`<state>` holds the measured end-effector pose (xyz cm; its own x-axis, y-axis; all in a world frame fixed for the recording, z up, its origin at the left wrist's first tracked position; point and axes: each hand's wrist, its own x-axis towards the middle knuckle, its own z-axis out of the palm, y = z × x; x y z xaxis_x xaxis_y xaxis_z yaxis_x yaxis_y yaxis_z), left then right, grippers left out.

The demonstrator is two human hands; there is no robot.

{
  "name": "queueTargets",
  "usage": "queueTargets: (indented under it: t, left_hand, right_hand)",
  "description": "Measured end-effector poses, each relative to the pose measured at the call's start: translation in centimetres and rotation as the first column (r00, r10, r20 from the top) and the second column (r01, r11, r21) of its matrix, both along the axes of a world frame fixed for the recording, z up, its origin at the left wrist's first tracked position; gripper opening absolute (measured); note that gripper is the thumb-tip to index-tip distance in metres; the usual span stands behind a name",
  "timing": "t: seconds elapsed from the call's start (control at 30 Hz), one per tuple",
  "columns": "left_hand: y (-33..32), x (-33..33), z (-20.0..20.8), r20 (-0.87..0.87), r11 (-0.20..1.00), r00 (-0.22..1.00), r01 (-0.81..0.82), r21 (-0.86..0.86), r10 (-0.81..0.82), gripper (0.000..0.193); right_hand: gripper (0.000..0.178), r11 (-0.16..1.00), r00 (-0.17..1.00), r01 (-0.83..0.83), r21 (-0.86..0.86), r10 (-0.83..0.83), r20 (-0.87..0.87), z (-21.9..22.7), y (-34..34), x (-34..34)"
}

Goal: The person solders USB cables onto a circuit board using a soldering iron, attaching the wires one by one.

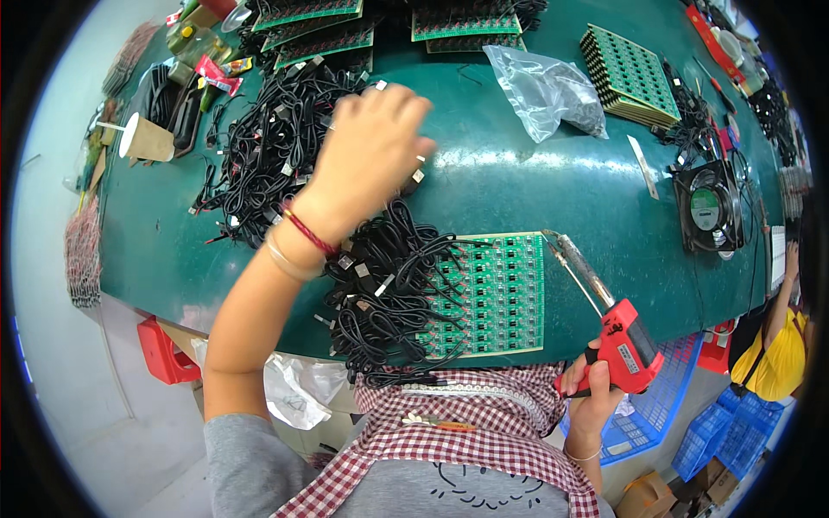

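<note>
My left hand (373,138), slightly blurred, reaches over the right edge of a large heap of black USB cables (276,138); its thumb stands apart from the fingers, and the fingertips are partly hidden. My right hand (591,388) is wrapped round the handle of a red and black soldering gun (629,345). The gun's metal tip points up and left, by the upper right corner of a green circuit board panel (501,298). This panel lies at the table's near edge. Bundled black cables (380,293) lie along its left side, several with their red wire ends on the board.
Stacked green panels (630,73) stand at the far right, beside a clear plastic bag (548,91). A black fan (708,207) stands at the right. More panels (311,26) lie at the back; a paper cup (147,138) is at the left. Blue crates (648,406) sit below the table.
</note>
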<state>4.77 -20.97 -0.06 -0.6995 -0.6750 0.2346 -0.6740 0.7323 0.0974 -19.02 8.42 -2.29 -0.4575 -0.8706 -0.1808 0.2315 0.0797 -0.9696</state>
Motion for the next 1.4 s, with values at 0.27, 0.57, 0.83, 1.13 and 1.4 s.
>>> queueTargets:
  t: [0.27,0.57,0.83,1.13,1.4]
  left_hand:
    - [-2.2,0.9,-1.5,-0.225,0.974,0.951,-0.225,-0.038,0.211,0.017]
    - [-3.3,0.7,-3.0,0.111,0.992,0.994,0.012,0.129,-0.026,0.012]
    - [-4.4,0.0,-1.7,-0.331,0.964,0.940,0.161,0.210,-0.084,0.008]
    - [-3.3,-0.9,-2.7,-0.014,0.935,0.978,0.205,0.288,-0.210,0.020]
    - [5.9,-5.8,4.5,-0.599,0.740,0.776,0.285,0.610,0.196,0.015]
  right_hand:
    - [0.034,0.999,1.000,0.030,-0.030,-0.030,0.010,0.5,-0.5,-0.1]
    - [0.035,0.989,0.996,0.091,-0.114,-0.091,-0.001,2.1,-1.4,-0.3]
    - [0.035,0.980,0.988,0.143,-0.139,-0.134,0.072,3.8,-3.4,0.2]
    - [0.034,0.980,0.989,0.125,-0.152,-0.110,0.100,4.4,-3.8,0.9]
    - [0.046,0.977,0.979,0.196,-0.089,-0.190,0.075,6.4,-6.3,2.5]
